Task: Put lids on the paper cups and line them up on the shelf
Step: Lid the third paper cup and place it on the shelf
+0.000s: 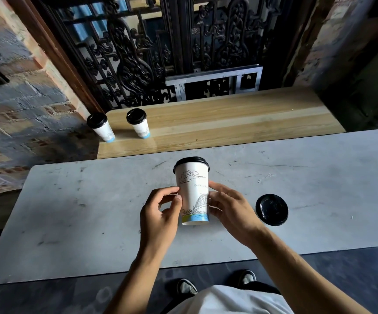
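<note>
Two lidded cups are already lined up on the wooden shelf, at ten o'clock from the hands. A third paper cup, capped in black, is gripped at its sides by the left hand and right hand above the grey table. A spare lid lies at three o'clock. Cup contents cannot be seen. Shelving remains.

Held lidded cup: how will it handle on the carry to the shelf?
The held cup is thin paper, so probably light and crushable under a hard squeeze. Tall with a narrow base, it may tip when set down. Both hands, left hand and right hand, grip its sides.
</note>
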